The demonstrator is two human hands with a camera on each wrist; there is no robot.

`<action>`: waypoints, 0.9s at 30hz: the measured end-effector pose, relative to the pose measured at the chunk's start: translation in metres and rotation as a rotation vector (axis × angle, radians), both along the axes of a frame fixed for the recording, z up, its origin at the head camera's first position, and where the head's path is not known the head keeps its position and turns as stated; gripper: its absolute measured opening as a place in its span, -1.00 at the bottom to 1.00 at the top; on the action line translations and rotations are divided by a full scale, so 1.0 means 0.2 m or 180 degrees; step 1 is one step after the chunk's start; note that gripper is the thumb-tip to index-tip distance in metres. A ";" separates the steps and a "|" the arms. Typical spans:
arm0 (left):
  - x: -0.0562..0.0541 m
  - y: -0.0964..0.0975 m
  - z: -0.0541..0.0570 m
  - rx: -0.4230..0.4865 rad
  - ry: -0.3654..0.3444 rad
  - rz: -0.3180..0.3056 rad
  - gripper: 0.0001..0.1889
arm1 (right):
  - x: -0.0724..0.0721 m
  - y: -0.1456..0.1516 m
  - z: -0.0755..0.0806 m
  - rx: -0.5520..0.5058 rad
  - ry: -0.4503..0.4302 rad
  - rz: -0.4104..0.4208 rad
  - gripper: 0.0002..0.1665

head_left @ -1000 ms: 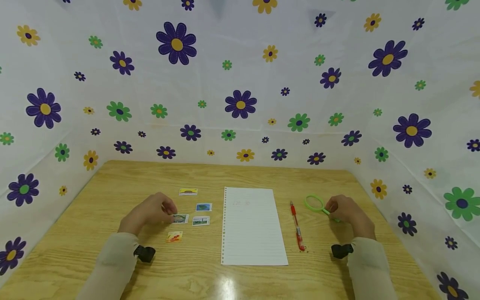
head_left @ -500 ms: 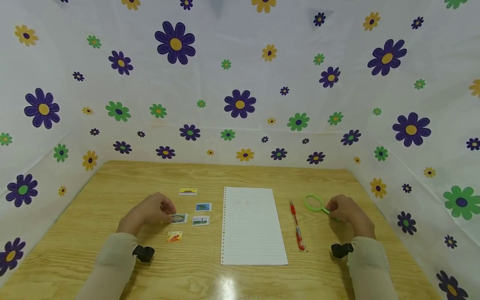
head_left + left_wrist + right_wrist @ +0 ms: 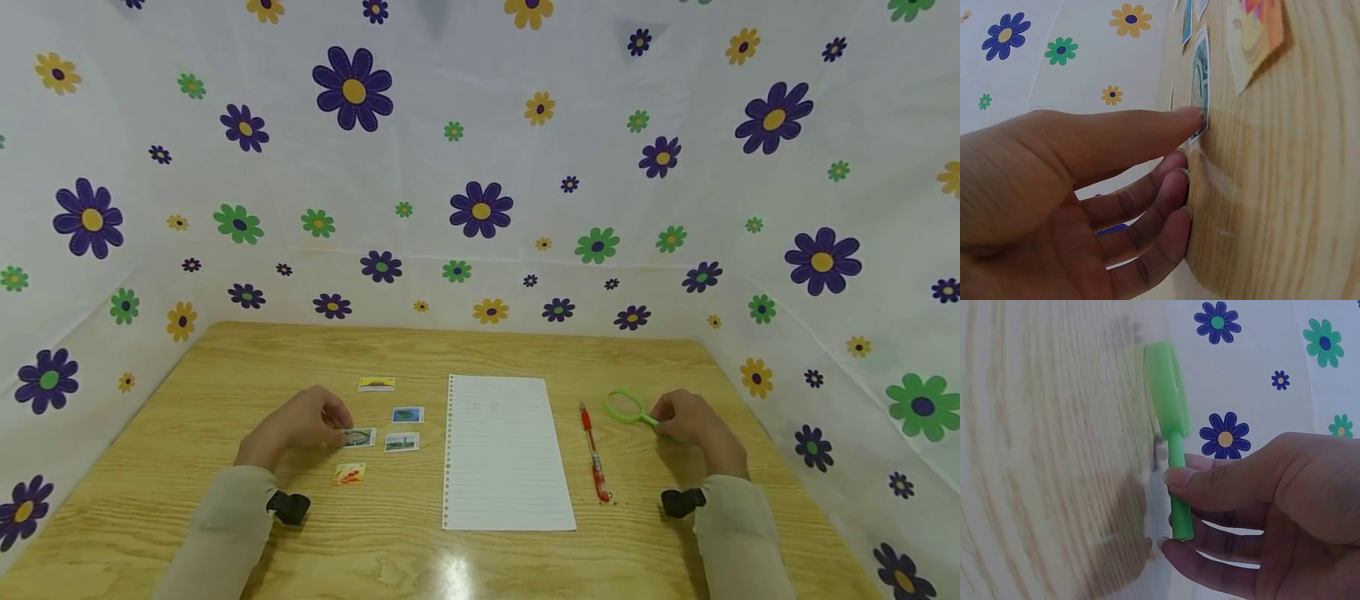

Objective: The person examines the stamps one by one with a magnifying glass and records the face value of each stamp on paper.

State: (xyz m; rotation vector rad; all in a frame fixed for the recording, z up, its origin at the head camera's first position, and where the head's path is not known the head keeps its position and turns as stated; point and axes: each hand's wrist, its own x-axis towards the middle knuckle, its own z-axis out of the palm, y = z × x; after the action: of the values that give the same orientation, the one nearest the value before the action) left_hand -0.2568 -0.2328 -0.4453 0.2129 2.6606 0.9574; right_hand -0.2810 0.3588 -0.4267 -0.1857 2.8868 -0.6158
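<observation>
In the head view my left hand (image 3: 306, 418) is at the left end of a green postage stamp (image 3: 361, 437). Seen from the left wrist, the thumb lies over that stamp's near end and the index fingertip meets its edge, pinching it close to the tabletop. My right hand (image 3: 686, 417) grips a green magnifying glass (image 3: 609, 407) by its handle; the right wrist view shows thumb and fingers around the handle (image 3: 1177, 453). Around the left hand lie a yellow stamp (image 3: 377, 384), a blue stamp (image 3: 408, 414), a landscape stamp (image 3: 402, 442) and an orange stamp (image 3: 349, 474).
A lined sheet of paper (image 3: 506, 467) with faint red writing lies mid-table. Between it and the right hand is a red pen (image 3: 594, 450), with small dark specks near its lower end. Flower-patterned white cloth (image 3: 420, 167) encloses the wooden table (image 3: 360, 550) at back and sides.
The magnifying glass has shifted slightly left, and its handle end no longer shows beyond the right hand in the head view. The left hand and the stamps stay in place.
</observation>
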 end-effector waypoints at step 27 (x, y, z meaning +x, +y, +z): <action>0.00 -0.01 -0.01 0.0008 0.0092 -0.0027 -0.85 | 0.03 -0.07 0.04 -0.0056 0.0402 0.0155 -0.92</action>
State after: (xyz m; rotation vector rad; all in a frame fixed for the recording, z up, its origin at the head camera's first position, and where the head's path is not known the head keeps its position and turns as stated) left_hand -0.2569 -0.2338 -0.4475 0.2401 2.6827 0.9623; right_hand -0.2741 0.3441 -0.4187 -0.3069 2.9882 -0.6430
